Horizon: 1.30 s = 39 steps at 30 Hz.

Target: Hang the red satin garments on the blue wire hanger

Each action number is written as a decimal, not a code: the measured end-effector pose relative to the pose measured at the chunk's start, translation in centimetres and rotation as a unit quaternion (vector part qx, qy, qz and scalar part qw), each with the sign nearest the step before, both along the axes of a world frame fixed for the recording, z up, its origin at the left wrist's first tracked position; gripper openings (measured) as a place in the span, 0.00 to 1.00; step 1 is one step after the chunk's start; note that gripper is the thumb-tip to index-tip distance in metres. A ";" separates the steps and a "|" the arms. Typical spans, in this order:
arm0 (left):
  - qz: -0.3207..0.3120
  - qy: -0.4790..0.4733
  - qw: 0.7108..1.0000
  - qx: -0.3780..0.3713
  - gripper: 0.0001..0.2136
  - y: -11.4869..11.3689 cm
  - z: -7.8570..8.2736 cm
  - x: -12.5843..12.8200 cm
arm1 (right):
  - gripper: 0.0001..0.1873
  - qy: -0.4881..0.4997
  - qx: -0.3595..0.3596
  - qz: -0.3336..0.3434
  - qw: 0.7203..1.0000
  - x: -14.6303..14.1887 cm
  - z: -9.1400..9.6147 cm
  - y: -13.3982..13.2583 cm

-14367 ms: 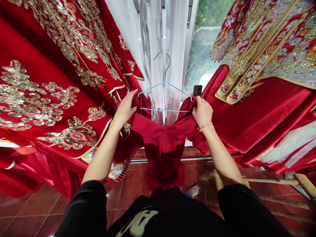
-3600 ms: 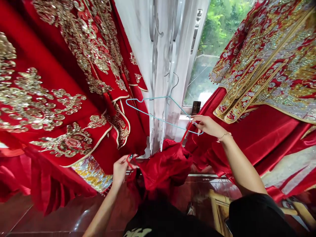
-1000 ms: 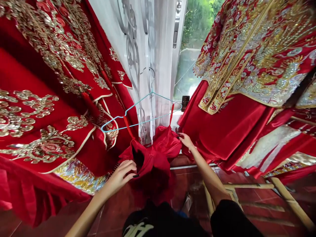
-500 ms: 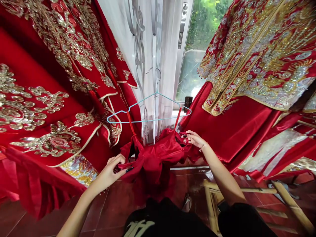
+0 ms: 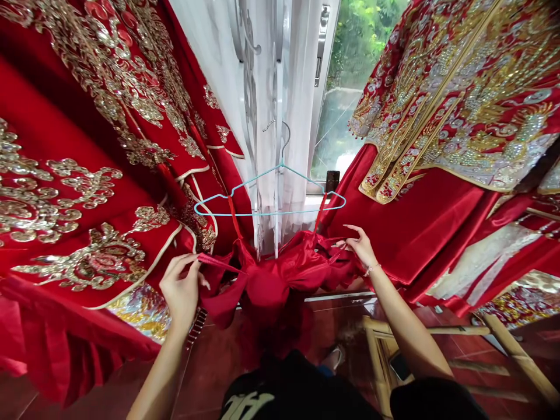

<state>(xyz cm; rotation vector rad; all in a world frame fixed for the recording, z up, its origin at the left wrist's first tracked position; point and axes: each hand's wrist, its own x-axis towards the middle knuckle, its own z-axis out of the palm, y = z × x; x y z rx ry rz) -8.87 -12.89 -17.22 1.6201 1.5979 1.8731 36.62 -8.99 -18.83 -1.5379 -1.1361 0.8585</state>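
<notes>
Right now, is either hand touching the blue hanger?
No, the left hand and right hand each hold the red dress, below the hanger and clear of it.

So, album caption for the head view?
Left hand and right hand hold out a red dress on a light-blue hanger.

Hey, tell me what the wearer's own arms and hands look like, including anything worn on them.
Both the left hand and the right hand are ungloved. A thin bracelet circles the right wrist. A black sleeve covers the right upper arm; the left forearm is bare, its sleeve out of view.
</notes>
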 end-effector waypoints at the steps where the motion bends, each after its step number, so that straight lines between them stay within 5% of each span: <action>1: -0.005 -0.050 0.999 0.010 0.11 0.4 -0.2 0.5 | 0.29 0.057 0.034 0.013 0.998 -0.3 0.1 -0.1; 4: 0.004 -0.146 0.988 0.053 0.11 1.9 -0.7 1.4 | 0.31 0.155 0.118 0.056 0.979 -1.1 0.5 -0.6; 8: -0.002 -0.163 0.983 0.083 0.11 3.7 -0.6 0.8 | 0.31 0.074 0.209 0.096 0.970 -0.8 1.1 -0.5; 13: 0.040 -0.106 0.989 0.094 0.13 5.7 0.6 -0.6 | 0.48 -0.091 0.276 0.030 0.957 1.6 1.6 1.7; 17: 0.034 -0.112 0.989 0.094 0.16 7.3 1.4 0.0 | 0.61 -0.102 0.302 -0.018 0.948 2.8 2.6 4.5; 23: 0.031 -0.153 0.983 0.099 0.15 8.6 1.3 0.4 | 0.66 -0.119 0.351 0.034 0.928 2.1 6.7 7.3; 28: -0.034 -0.199 0.976 0.081 0.13 8.5 1.9 0.0 | 0.68 -0.102 0.338 0.122 0.928 0.6 10.2 8.5; 33: -0.046 -0.191 0.977 0.077 0.13 7.9 2.8 0.2 | 0.62 -0.144 0.288 0.237 0.916 -0.8 13.1 9.3; 37: -0.052 -0.188 0.978 0.080 0.14 7.5 3.0 0.3 | 0.45 -0.208 0.154 0.386 0.886 0.0 13.9 9.7; 39: -0.053 -0.187 0.978 0.078 0.14 7.3 3.1 0.3 | 0.33 -0.251 0.140 0.379 0.880 0.7 13.5 10.0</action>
